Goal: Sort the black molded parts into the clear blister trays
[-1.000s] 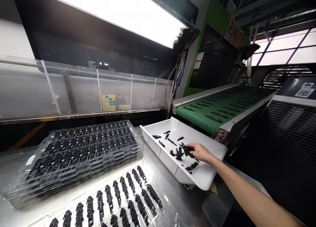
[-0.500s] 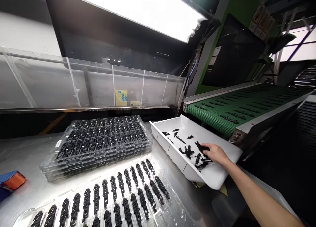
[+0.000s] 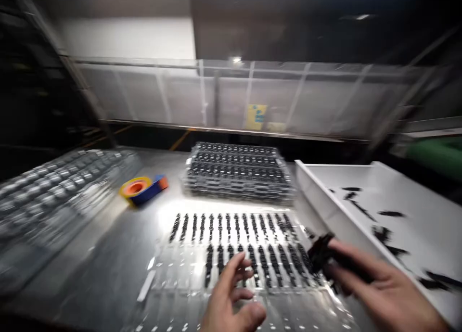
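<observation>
**Right hand grips black parts over clear tray**

Right hand [image 3: 375,288] pinches a bunch of black parts [image 3: 321,256] at the fingertips, above the tray's [image 3: 180,274] right edge. Left hand [image 3: 231,300] hovers loose, fingers spread, holding nothing, over the tray's rows. White bin [image 3: 404,187] just right; tray stack [image 3: 238,173] behind; tape roll [image 3: 142,188] to the left. Picture blurred.

A bunch of small black plastic parts [image 3: 323,255] sat pinched in the fingers of the right hand [image 3: 378,288], near right, above the right edge of the clear tray [image 3: 173,269]. That tray lay flat on the near metal table, its far rows filled with upright black parts, the near rows bare. All was motion-blurred.
</observation>
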Demonstrator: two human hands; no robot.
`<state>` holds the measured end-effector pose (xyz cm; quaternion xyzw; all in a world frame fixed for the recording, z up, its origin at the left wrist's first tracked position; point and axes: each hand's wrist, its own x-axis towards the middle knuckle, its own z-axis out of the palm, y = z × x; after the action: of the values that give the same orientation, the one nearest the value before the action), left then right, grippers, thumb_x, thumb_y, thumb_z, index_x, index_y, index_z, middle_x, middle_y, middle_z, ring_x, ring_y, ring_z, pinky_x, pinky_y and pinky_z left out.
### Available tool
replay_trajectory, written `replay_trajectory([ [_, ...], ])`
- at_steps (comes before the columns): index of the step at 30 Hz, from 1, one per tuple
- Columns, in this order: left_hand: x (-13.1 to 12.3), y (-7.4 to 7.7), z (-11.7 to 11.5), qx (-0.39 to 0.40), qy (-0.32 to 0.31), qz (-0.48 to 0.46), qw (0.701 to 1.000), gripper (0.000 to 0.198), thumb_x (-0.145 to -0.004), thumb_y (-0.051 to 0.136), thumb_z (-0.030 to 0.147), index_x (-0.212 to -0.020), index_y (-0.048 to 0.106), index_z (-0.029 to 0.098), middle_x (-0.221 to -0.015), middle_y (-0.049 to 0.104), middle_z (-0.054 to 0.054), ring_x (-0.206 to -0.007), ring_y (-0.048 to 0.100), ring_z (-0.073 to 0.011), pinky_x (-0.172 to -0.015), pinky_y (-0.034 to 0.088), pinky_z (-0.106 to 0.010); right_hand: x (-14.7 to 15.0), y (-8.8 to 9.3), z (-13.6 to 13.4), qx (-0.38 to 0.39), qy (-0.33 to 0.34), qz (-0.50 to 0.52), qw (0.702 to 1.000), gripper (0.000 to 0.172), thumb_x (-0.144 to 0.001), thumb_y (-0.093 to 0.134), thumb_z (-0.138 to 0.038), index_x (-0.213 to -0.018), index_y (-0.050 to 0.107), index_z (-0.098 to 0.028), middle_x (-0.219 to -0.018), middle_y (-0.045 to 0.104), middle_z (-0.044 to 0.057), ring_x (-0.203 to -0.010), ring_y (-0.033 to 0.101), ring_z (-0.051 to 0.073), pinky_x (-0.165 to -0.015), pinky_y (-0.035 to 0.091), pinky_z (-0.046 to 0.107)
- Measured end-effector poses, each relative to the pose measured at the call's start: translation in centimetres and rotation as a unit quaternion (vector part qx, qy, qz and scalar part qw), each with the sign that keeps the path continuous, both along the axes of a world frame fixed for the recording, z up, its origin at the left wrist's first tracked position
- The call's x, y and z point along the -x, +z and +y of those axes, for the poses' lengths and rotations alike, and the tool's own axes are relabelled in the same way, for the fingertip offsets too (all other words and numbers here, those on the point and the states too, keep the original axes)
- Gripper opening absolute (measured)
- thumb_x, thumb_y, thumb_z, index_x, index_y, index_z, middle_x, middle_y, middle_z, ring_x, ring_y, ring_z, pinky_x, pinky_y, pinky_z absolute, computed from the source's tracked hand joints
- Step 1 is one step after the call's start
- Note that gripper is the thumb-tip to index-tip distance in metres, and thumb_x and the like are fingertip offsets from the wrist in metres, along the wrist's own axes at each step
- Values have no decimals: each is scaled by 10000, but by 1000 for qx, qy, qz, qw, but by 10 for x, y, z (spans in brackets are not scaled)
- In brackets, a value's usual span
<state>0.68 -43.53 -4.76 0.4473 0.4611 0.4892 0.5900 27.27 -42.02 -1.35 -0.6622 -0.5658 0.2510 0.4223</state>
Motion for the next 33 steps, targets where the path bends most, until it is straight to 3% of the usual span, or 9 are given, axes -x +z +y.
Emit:
replay_trajectory([
  [1, 1, -4, 3, 31, 4, -64, 997, 911, -517, 748, 699, -1258, 557, 203, -1261, 576, -172, -1117, 570, -331, -809, 526, -355, 40, -10, 1, 10, 118, 22, 993, 352, -769, 653, -443, -1098, 682, -321, -1046, 716, 52, -823, 703, 255, -598, 606, 300],
  [3, 9, -11, 9, 78, 32, -164, 983, 879, -528, 818, 590, -1258, 548, 182, -1222, 596, -177, -1113, 574, -328, -908, 476, -384, 115, -29, 3, -33, 266, 30, 963, 307, -851, 571, -304, -1148, 650, -307, -1148, 676, 42, -998, 660, 242, -811, 591, 326],
  [6, 32, -10, 14, 122, 128, -222, 959, 586, -687, 773, 467, -1145, 599, 146, -1010, 680, -132, -987, 639, -282, -936, 456, -399, 198, -42, 10, -134, 306, 33, 942, 411, -873, 454, -183, -1267, 551, -251, -1224, 627, 73, -1109, 597, 233, -930, 537, 378],
  [9, 61, -5, 19, 114, 215, -242, 939, 345, -763, 724, 389, -980, 654, 130, -911, 688, -88, -917, 650, -239, -847, 500, -341, 236, -45, 19, -161, 311, 33, 936, 511, -861, 436, -145, -1364, 429, -234, -1268, 581, 84, -1158, 550, 222, -972, 507, 386],
  [13, 89, -7, 29, 103, 298, -239, 918, 282, -670, 809, 287, -867, 666, 144, -829, 666, -25, -775, 633, -152, -736, 502, -252, 244, -53, 24, -151, 293, -1, 944, 446, -863, 507, -191, -1306, 467, -226, -1221, 578, 102, -1121, 555, 235, -929, 520, 371],
  [17, 99, -13, 37, 109, 321, -243, 909, 299, -683, 797, 355, -786, 622, 136, -722, 625, -12, -690, 595, -130, -663, 490, -237, 243, -64, 23, -116, 280, -24, 952, 184, -903, 512, -259, -1064, 598, -236, -890, 639, 62, -790, 629, 198, -681, 537, 304],
  [24, 111, -20, 41, 88, 337, -151, 925, 355, -737, 732, 457, -722, 597, 129, -653, 617, -18, -665, 596, -145, -648, 471, -246, 246, -62, 22, -11, 278, 102, 955, 148, -900, 534, -334, -942, 647, -248, -821, 663, 11, -722, 629, 149, -660, 503, 225],
  [28, 121, -26, 39, 85, 356, -100, 925, 387, -705, 749, 484, -748, 610, 126, -672, 637, -23, -646, 594, -150, -603, 471, -247, 229, -52, 30, 17, 296, 94, 950, 178, -907, 510, -336, -973, 647, -242, -870, 674, 25, -781, 637, 171, -686, 533, 254],
  [33, 139, -21, 39, 96, 381, -94, 915, 445, -619, 792, 520, -693, 577, 138, -584, 609, -7, -562, 568, -153, -517, 461, -257, 199, -21, 62, 61, 312, -47, 947, 222, -942, 403, -271, -950, 621, -228, -947, 657, 47, -814, 619, 184, -691, 535, 323],
])
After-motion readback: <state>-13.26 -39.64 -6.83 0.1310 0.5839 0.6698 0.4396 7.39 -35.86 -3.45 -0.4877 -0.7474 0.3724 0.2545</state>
